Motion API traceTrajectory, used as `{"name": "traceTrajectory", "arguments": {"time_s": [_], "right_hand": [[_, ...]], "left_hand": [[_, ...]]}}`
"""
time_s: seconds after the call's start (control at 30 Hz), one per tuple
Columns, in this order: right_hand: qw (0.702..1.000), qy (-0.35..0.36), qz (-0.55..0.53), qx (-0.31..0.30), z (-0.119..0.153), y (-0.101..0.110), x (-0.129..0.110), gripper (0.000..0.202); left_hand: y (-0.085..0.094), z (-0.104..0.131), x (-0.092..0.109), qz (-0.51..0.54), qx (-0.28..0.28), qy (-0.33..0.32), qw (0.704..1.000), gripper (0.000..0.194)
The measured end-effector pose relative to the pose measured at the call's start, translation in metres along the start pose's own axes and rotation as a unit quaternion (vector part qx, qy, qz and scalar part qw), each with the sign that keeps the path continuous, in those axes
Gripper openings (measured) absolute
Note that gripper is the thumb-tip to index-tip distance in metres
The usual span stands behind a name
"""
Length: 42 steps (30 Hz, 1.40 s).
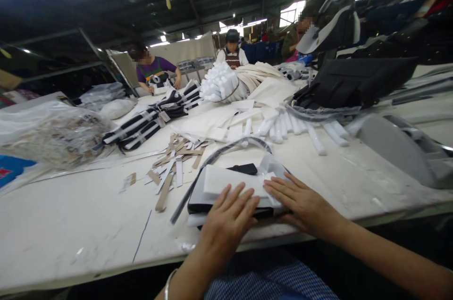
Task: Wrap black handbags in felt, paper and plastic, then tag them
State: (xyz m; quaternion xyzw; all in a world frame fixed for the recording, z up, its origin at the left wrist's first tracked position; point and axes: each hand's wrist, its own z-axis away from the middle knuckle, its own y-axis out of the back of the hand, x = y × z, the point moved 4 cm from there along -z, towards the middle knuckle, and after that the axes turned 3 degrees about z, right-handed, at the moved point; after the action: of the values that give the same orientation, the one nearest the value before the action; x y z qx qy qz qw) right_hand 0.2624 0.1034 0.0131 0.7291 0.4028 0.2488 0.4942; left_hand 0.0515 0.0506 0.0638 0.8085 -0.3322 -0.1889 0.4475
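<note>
A black-edged bag (201,205) lies flat near the table's front edge, with a white foam sheet (222,178) on top of it. My left hand (230,217) rests on the sheet's near edge, fingers spread and flat. On the right side of the bag my right hand (300,201) lies with its fingers stretched out, touching the white sheet and some clear plastic film (274,166). A long handle wrapped in plastic (212,156) loops out behind the bag to its left. What lies beneath my palms is hidden.
Cardboard strips (179,158) lie scattered left of the bag. Behind are white foam rolls (279,128), a bundle of white tubes (221,84), wrapped black straps (141,125), a plastic sack (60,135) and a black bag (354,80). Several people work across the table.
</note>
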Motion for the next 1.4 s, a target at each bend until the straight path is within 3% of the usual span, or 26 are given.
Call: {"name": "traceTrajectory", "arguments": {"time_s": [0.1, 0.23, 0.37, 0.47, 0.57, 0.63, 0.7, 0.8, 0.87, 0.93, 1.0, 1.1, 1.17, 1.23, 1.3, 1.4], "right_hand": [[1.000, 0.018, 0.007, 0.012, -0.001, -0.001, 0.004, 0.085], [0.999, 0.039, 0.013, 0.002, -0.001, 0.000, 0.010, 0.087], [0.999, 0.050, 0.010, 0.000, -0.005, 0.004, 0.014, 0.083], [0.999, 0.030, 0.003, 0.025, -0.002, 0.012, 0.004, 0.072], [0.995, -0.040, -0.060, 0.075, 0.009, 0.018, -0.019, 0.054], [0.973, -0.142, -0.170, 0.069, 0.016, 0.014, -0.033, 0.043], [0.911, -0.266, -0.315, -0.002, 0.021, 0.001, -0.044, 0.041], [0.752, -0.394, -0.524, -0.072, 0.021, -0.015, -0.056, 0.039], [0.637, -0.424, -0.643, -0.041, 0.018, -0.016, -0.060, 0.037], [0.541, -0.426, -0.725, 0.010, 0.015, -0.014, -0.064, 0.038], [0.487, -0.414, -0.767, 0.059, 0.011, -0.013, -0.069, 0.040], [0.464, -0.392, -0.786, 0.121, 0.003, -0.015, -0.080, 0.041], [0.465, -0.367, -0.793, 0.142, -0.006, -0.016, -0.085, 0.042], [0.500, -0.330, -0.788, 0.141, -0.015, -0.015, -0.084, 0.043], [0.599, -0.287, -0.738, 0.114, -0.018, -0.011, -0.075, 0.041], [0.830, -0.249, -0.494, 0.075, 0.000, 0.002, -0.033, 0.026]], "left_hand": [[0.015, 0.009, -0.030, -0.096, -0.093, -0.001, 0.991, 0.068], [0.011, 0.025, -0.048, -0.124, -0.140, -0.026, 0.982, 0.063], [-0.008, 0.043, -0.044, -0.115, -0.100, -0.006, 0.988, 0.048], [-0.015, 0.051, -0.039, -0.112, -0.062, 0.016, 0.992, 0.044], [-0.016, 0.053, -0.038, -0.117, -0.043, 0.012, 0.992, 0.042], [-0.016, 0.054, -0.039, -0.127, -0.036, -0.003, 0.991, 0.041], [-0.017, 0.054, -0.041, -0.137, -0.027, -0.015, 0.990, 0.041], [-0.018, 0.056, -0.044, -0.136, -0.010, -0.031, 0.990, 0.044], [-0.017, 0.055, -0.044, -0.139, 0.002, -0.045, 0.989, 0.046], [-0.016, 0.055, -0.044, -0.151, 0.005, -0.058, 0.987, 0.047], [-0.014, 0.055, -0.044, -0.163, 0.009, -0.059, 0.985, 0.050], [-0.012, 0.058, -0.049, -0.156, 0.022, -0.044, 0.987, 0.065], [-0.013, 0.062, -0.054, -0.144, 0.039, -0.024, 0.989, 0.069], [-0.014, 0.066, -0.059, -0.142, 0.059, 0.009, 0.988, 0.068], [-0.015, 0.068, -0.061, -0.148, 0.080, 0.040, 0.985, 0.067], [-0.021, 0.071, -0.060, -0.149, 0.077, 0.043, 0.985, 0.064]]}}
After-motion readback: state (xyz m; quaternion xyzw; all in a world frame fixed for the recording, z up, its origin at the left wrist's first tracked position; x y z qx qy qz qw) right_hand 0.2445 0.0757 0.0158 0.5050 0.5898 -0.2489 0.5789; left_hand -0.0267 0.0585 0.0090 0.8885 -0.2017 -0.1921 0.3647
